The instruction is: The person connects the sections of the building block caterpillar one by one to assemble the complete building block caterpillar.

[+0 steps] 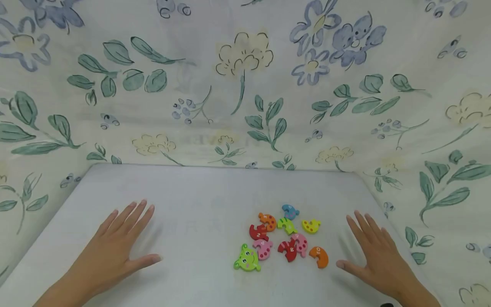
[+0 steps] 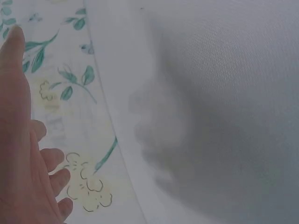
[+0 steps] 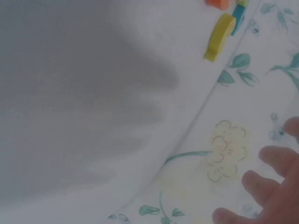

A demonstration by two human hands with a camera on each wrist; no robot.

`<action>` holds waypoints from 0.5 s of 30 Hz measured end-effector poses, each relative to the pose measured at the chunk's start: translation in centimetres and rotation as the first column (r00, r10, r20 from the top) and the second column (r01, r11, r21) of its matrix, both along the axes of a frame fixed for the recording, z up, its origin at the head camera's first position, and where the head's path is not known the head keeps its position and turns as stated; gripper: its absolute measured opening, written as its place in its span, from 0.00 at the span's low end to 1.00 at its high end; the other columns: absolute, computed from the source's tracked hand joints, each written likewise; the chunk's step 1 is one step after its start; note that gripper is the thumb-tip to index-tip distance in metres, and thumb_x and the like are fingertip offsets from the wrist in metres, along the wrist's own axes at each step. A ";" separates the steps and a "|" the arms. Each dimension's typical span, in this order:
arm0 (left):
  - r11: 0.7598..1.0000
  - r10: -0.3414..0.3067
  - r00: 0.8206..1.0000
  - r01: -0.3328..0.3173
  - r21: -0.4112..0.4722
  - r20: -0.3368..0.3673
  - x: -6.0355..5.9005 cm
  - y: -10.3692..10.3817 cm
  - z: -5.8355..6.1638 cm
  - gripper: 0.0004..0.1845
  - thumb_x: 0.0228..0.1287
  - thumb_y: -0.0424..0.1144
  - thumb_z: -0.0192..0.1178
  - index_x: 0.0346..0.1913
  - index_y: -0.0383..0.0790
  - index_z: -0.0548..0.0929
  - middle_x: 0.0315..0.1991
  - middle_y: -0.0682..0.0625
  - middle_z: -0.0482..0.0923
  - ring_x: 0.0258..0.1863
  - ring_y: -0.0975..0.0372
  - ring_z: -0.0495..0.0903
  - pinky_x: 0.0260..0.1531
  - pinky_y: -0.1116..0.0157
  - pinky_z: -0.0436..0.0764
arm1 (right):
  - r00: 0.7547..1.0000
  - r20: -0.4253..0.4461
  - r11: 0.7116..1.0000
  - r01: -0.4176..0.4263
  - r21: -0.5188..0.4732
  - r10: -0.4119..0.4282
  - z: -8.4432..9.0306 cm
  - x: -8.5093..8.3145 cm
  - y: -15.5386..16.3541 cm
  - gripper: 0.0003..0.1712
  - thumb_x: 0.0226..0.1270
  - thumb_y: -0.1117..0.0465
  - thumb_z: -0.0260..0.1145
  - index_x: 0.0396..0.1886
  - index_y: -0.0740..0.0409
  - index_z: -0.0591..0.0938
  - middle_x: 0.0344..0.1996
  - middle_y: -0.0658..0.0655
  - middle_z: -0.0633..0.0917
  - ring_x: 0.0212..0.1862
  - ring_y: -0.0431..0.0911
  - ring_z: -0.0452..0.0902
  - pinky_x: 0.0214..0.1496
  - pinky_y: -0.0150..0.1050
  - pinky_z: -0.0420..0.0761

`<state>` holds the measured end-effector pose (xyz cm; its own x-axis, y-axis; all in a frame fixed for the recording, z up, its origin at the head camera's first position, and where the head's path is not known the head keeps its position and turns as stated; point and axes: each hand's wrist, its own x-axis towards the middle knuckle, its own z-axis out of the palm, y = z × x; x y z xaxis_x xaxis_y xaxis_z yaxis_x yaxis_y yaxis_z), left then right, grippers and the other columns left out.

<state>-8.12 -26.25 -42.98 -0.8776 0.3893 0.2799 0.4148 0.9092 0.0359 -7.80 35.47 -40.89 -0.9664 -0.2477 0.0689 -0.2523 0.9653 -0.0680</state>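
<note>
Fingers of the left hand [image 1: 115, 247] are lying straight and a little spread, thumb out to the side, palm down over the white table [image 1: 192, 192]; they are grasping nothing; whether the palm is touching the surface cannot be told. Left wrist view is showing the same fingers [image 2: 51, 158] relaxed, with a soft shadow on the table beside them.

Fingers of the right hand [image 1: 377, 258] are likewise lying straight and released, thumb pointing toward the pieces; nothing is being held. Right wrist view is showing fingertips [image 3: 275, 161] loose over the floral cloth [image 1: 245, 85].

Puzzle pieces [image 1: 284, 241] are sitting in a loose cluster on the table between the hands, nearer the right one and well apart from the left. Orange piece [image 1: 319, 256] is lying at the cluster's right edge, just beside the right thumb but apart from it; green frog head [image 1: 247, 259] is lying at the lower left; two red pieces, two pink ones, a spotted orange one, a lime one and a blue one are sitting between; yellow piece [image 1: 311, 225] is lying at the upper right, also showing in the right wrist view [image 3: 218, 37].

Floral cloth is hanging behind and at both sides of the table.
</note>
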 end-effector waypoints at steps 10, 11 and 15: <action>0.994 -0.097 0.995 0.098 0.042 -0.018 -0.9 3.1 0.6 0.59 0.61 0.77 0.60 0.84 0.44 0.53 0.81 0.41 0.57 0.79 0.46 0.56 0.79 0.56 0.34 | 1.000 0.029 1.000 0.003 -0.017 -0.003 0.9 -0.4 -1.4 0.69 0.55 0.24 0.71 0.85 0.55 0.53 0.83 0.65 0.50 0.82 0.66 0.39 0.75 0.72 0.37; 0.994 -0.103 0.995 0.103 0.038 -0.005 -1.0 3.5 0.6 0.59 0.62 0.77 0.59 0.84 0.44 0.53 0.82 0.42 0.56 0.79 0.46 0.56 0.79 0.57 0.34 | 1.000 0.030 1.000 0.002 -0.014 -0.001 1.0 -0.5 -1.5 0.70 0.55 0.24 0.71 0.86 0.54 0.53 0.84 0.65 0.50 0.81 0.66 0.40 0.75 0.72 0.38; 0.990 -0.138 0.990 0.138 0.043 0.006 -1.3 4.8 0.4 0.58 0.64 0.78 0.56 0.84 0.42 0.55 0.82 0.44 0.58 0.80 0.48 0.56 0.79 0.58 0.36 | 1.000 0.015 1.000 -0.024 -0.014 0.024 1.3 -0.8 -1.9 0.69 0.56 0.24 0.72 0.86 0.51 0.53 0.83 0.64 0.52 0.80 0.66 0.45 0.73 0.75 0.49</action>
<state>-9.47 -21.47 -42.56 -0.8188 0.4948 0.2911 0.5357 0.8408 0.0775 -8.56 33.57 -39.56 -0.9611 -0.2703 0.0574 -0.2745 0.9578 -0.0853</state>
